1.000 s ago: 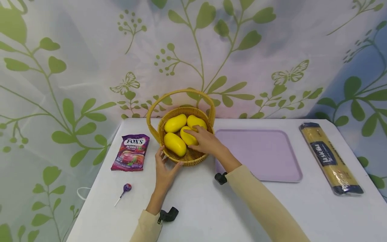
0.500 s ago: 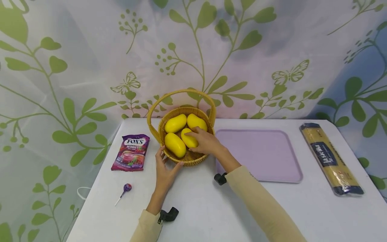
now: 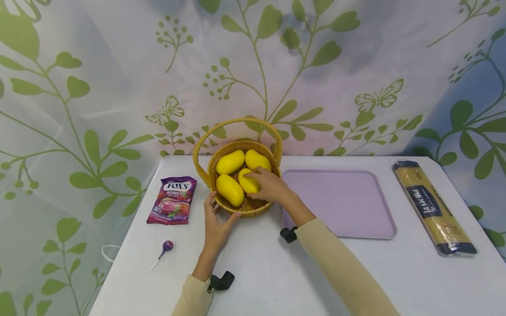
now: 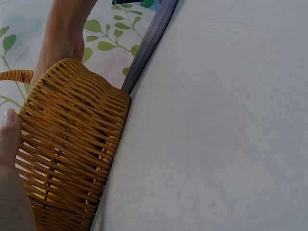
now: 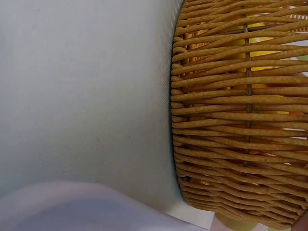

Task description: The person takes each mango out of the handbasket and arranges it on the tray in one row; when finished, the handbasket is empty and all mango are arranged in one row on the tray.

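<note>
A woven yellow-brown basket [image 3: 253, 213] with a tall arched handle stands at the back of the table, holding several yellow mangoes. My right hand [image 3: 272, 186] reaches over its right rim and grips the front-right mango [image 3: 247, 181], whose right side is covered by the fingers. Left of that lies another mango [image 3: 230, 190], untouched. My left hand [image 3: 216, 230] holds the basket's front-left side, fingers at the left and thumb at the front. The left wrist view shows the thumb [image 4: 8, 139] against the wicker wall [image 4: 72, 130]. Only the basket's side [image 5: 240, 115] fills the right wrist view; that hand is mostly hidden there.
Right of the basket lies a lilac tray [image 3: 340, 202], with a pasta pack [image 3: 432, 208] farther right. A Fox's candy bag [image 3: 172, 201] and a lollipop [image 3: 168, 245] lie to the left. A leaf-patterned curtain [image 3: 316, 87] hangs behind the table.
The right hand's fingers have shifted slightly on the front-right mango, which stays in the basket. The left hand keeps its place on the basket.
</note>
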Demonstrator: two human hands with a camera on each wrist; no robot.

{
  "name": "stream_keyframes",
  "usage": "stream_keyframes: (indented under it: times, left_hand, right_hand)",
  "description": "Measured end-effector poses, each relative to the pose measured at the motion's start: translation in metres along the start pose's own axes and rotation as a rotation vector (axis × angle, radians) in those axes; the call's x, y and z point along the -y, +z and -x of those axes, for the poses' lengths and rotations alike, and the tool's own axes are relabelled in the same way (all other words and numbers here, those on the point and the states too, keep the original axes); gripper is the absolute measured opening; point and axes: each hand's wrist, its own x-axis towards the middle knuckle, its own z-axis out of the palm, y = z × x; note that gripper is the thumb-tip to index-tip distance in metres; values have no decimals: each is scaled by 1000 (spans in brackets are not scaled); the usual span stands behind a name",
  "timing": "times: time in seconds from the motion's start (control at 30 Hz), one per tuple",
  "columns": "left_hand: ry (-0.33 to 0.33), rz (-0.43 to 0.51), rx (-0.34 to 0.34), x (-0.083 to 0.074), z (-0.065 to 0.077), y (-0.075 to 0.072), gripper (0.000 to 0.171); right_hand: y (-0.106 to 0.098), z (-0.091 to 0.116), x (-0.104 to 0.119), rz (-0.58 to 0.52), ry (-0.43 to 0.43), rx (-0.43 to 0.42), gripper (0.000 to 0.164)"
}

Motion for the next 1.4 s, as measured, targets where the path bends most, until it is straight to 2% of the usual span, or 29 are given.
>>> stream_keyframes:
  times: [0.27,0.53,0.9,1.07,1.4]
  left_hand:
    - [-6,-2,-6,0,0,0,83]
    - [5,-2,-13,1,0,1,83]
    - [19,12,-19,1,3,-1,83]
    - [20,9,-16,1,3,-1,84]
    - [10,22,-2,3,4,0,84]
  right_hand:
    - [-1,1,0,-9,-21,-25,62]
    - [-8,8,2,21,-114,-108,62]
    - [-41,46,7,-53,-136,-275,60]
    - [-50,66,1,-81,-145,-342,61]
    - [-60,101,-13,-106,-93,-457,62]
